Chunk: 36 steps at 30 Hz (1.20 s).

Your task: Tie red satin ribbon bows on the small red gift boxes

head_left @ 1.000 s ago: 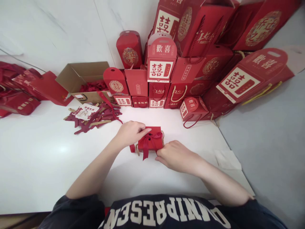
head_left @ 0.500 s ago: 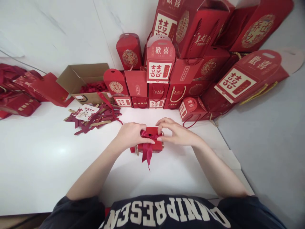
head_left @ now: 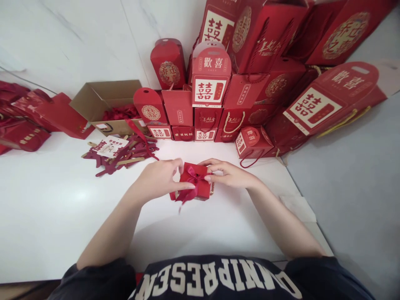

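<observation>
Smooth white table (head_left: 78, 233) | left hand (head_left: 156, 178), open, on small red card box (head_left: 203, 190), maybe steadying it | right hand (head_left: 229, 175) at shiny red ribbon bow (head_left: 196, 176), can't tell if gripping

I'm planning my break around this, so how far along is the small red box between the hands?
Looks done: the small red box seems closed, with a bow formed on top. In hand: the left hand has its thumb over the ribbon; the right hand is at the bow's other side. Left, probably: only neatening, as the ribbon tails hang skewed.
</observation>
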Motion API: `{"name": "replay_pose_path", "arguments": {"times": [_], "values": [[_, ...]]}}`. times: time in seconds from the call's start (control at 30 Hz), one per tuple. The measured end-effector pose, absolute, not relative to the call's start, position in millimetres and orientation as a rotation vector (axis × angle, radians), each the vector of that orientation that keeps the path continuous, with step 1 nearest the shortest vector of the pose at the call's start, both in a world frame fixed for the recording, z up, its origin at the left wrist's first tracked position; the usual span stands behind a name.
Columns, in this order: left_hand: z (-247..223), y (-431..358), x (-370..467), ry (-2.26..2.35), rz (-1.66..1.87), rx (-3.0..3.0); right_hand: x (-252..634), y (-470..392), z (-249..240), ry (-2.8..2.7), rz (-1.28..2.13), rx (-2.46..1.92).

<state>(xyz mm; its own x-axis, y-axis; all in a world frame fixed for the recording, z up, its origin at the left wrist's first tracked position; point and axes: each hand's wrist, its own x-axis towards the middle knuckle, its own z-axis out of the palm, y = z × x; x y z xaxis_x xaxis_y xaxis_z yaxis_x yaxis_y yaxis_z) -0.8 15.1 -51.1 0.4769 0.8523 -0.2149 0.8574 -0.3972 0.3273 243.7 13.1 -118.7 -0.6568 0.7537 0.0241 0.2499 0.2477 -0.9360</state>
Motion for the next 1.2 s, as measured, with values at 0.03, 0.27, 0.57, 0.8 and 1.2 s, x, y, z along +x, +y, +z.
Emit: {"name": "replay_pose_path", "arguments": {"times": [0.03, 0.27, 0.57, 0.8, 1.2], "values": [[-50.4, 15.1, -2.0, 1.427, -0.042, 2.341, 244.1, 12.9, -118.2, -2.051, 1.408, -0.915], [-64.3, 23.2, 1.2, 1.274, 0.044, 2.117, 245.1, 11.9, -116.7, -2.043, 1.421, -0.949], [-65.5, 20.7, 6.5, 1.223, 0.130, 2.049, 243.3, 11.2, -113.6, -2.050, 1.367, -0.925], [-63.4, 18.1, 6.8, 1.165, 0.166, 1.908, 244.4, 10.2, -110.5, -2.061, 1.260, -0.943], [-70.1, 28.4, -4.6, 1.006, 0.040, 1.510, 247.7, 13.3, -111.4, -2.200, 1.294, -0.863]]}}
